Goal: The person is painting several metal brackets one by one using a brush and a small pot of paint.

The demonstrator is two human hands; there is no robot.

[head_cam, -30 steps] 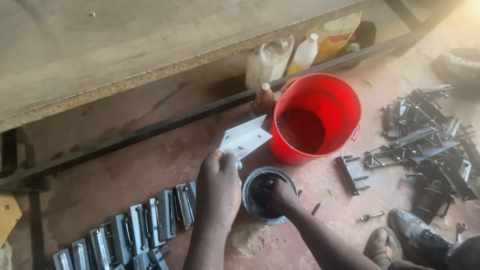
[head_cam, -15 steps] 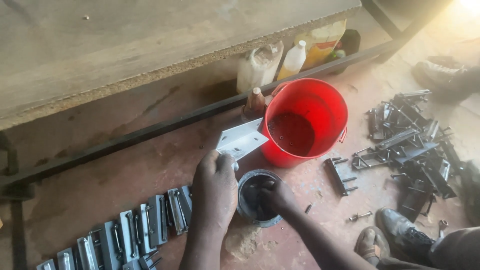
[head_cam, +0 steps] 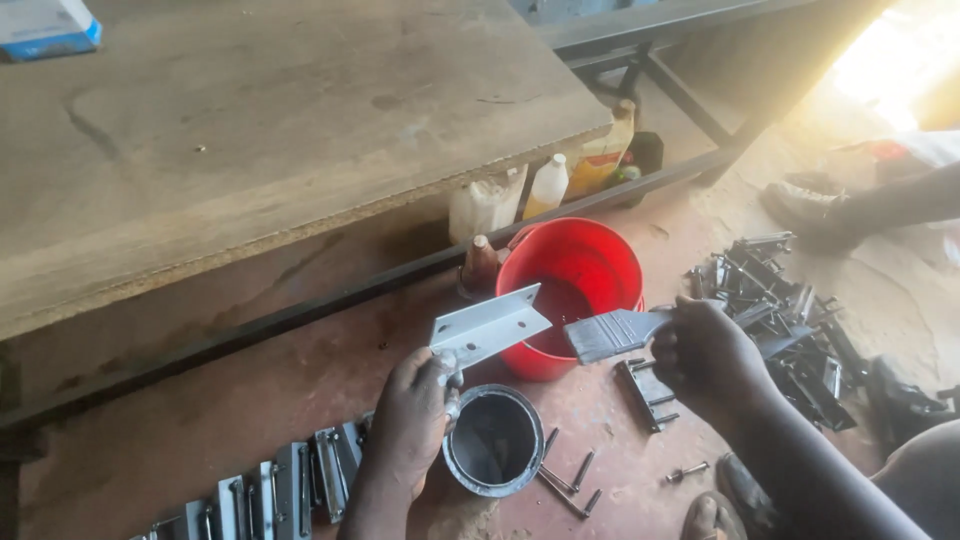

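Observation:
My left hand grips a grey-painted metal angle bracket by its lower end and holds it tilted above a small round paint tin on the floor. My right hand holds a flat paintbrush whose grey-coated bristles point left toward the bracket, a short gap away. Just behind both stands a red bucket with dark liquid inside.
A wooden worktable on a steel frame fills the upper left. Plastic bottles stand under it. Painted brackets lie in a row at lower left, and a heap of unpainted metal parts at right. Another person's leg is at upper right.
My right hand lifted the brush out of the paint tin and moved it up to the right of the bracket. The view shifted upward.

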